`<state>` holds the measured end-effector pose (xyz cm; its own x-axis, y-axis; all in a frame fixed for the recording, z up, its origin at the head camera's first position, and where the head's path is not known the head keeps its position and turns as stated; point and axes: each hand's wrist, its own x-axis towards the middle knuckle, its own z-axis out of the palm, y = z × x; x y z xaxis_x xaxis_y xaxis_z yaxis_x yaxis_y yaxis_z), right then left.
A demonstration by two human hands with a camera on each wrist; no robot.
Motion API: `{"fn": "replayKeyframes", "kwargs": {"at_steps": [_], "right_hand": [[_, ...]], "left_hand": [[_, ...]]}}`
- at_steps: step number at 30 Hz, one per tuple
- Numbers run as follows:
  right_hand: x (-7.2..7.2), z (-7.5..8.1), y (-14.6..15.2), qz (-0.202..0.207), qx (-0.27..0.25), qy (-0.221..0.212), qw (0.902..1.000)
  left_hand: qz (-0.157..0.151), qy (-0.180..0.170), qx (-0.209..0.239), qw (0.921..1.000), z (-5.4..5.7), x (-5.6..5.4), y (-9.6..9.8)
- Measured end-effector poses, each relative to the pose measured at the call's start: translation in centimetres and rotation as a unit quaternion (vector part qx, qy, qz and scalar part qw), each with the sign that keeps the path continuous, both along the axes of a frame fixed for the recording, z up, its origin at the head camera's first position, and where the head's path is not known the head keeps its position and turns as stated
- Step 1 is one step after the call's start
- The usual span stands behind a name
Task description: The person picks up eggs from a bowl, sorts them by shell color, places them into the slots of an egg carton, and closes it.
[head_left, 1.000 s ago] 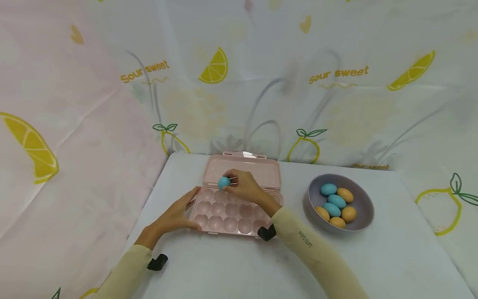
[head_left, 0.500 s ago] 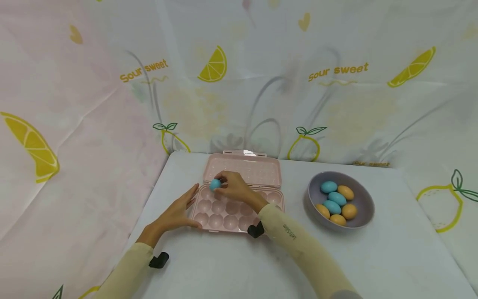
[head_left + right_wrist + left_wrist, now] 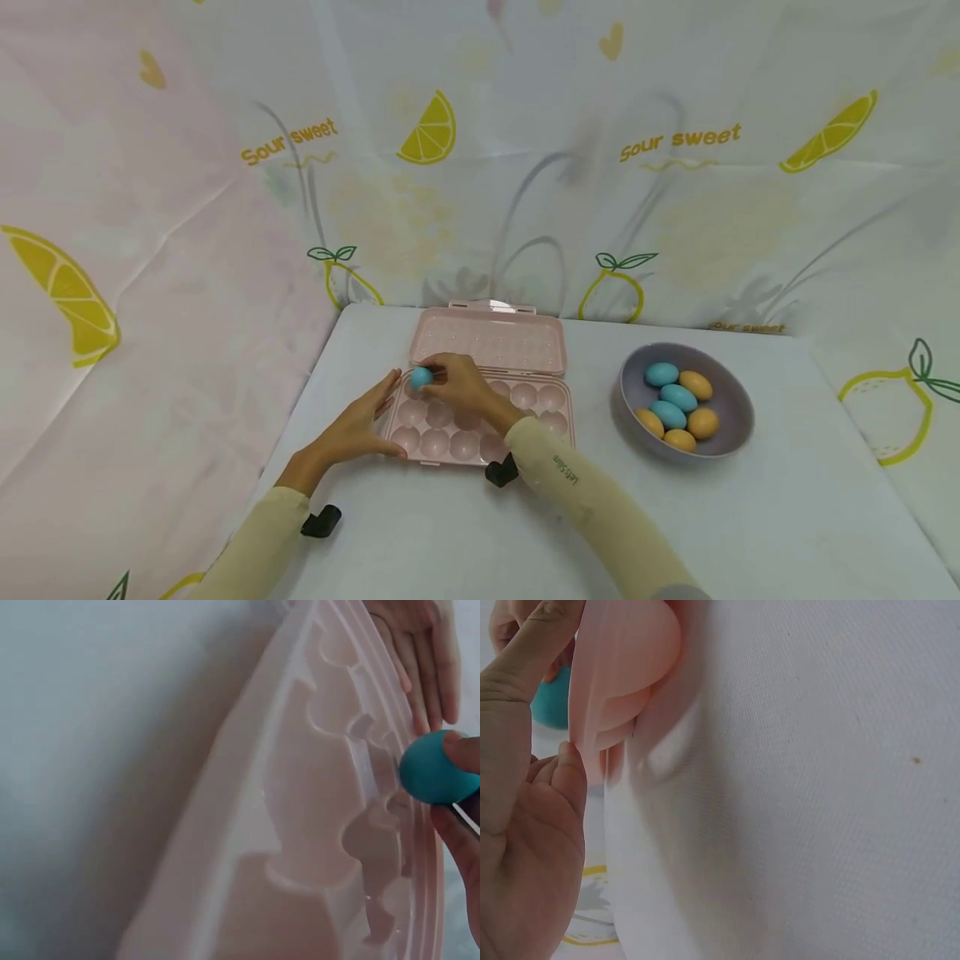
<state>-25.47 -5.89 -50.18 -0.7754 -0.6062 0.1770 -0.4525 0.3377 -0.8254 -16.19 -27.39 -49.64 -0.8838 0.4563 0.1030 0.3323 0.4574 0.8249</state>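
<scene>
My right hand (image 3: pixel 459 385) pinches a blue egg (image 3: pixel 421 379) between thumb and fingers, at the back left corner cup of a pink egg box (image 3: pixel 450 429). The right wrist view shows the same egg (image 3: pixel 435 769) beside the box rim. The box stands open, its lid (image 3: pixel 491 342) folded back and its visible cups bare; my right hand and forearm hide some of them. Along the box's left edge rests my left hand (image 3: pixel 356 429), fingers straight and thumb at the front corner. In the left wrist view its fingertips touch the box's side.
To the right stands a grey-purple bowl (image 3: pixel 738 429) with several blue and orange eggs. A white table (image 3: pixel 465 542) carries everything. Close behind the lid hangs a lemon-print cloth (image 3: pixel 525 217), which also covers the left side.
My right hand has moved left with the blue egg, from above the second back cup to the back left corner, and slightly lower. My left hand has stayed at the box edge.
</scene>
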Motion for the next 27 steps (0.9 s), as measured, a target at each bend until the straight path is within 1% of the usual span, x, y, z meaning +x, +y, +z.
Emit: {"fn": "replayKeyframes", "kwargs": {"at_steps": [3,8,9,11,16,17,22,25,27], "right_hand": [[0.2,-0.2,-0.3,0.005,-0.008,-0.002,1.0000],[0.6,-0.6,-0.7,0.000,-0.001,-0.015,0.9999],[0.6,-0.7,-0.8,-0.002,0.003,-0.015,0.9999],[0.7,-0.9,-0.9,-0.008,0.016,-0.010,0.9998],[0.6,-1.2,-1.1,-0.007,0.045,0.029,0.9985],[0.6,-1.2,-1.1,-0.005,0.049,0.035,0.9982],[0.7,-1.5,-1.2,0.002,0.058,0.083,0.9948],[0.7,-1.7,-1.2,-0.001,0.069,0.129,0.9892],[0.6,-1.8,-1.3,-0.008,0.080,0.148,0.9858]], "left_hand": [[-0.006,0.002,0.007,1.0000,0.0,0.0,-0.1],[-0.008,-0.008,0.013,0.9999,-0.2,-0.1,-0.1],[-0.007,-0.007,0.012,0.9999,-0.3,-0.1,-0.1],[-0.003,-0.005,0.011,0.9999,-1.0,-0.3,-0.3],[0.002,0.005,0.001,1.0000,-2.8,-0.9,-0.9],[0.001,0.006,0.001,1.0000,-2.9,-1.0,-1.0],[-0.003,0.008,-0.002,1.0000,-3.0,-1.3,-1.2],[-0.004,0.006,-0.008,0.9999,-3.0,-1.4,-1.2],[-0.005,0.007,-0.011,0.9999,-3.0,-1.4,-1.2]]}}
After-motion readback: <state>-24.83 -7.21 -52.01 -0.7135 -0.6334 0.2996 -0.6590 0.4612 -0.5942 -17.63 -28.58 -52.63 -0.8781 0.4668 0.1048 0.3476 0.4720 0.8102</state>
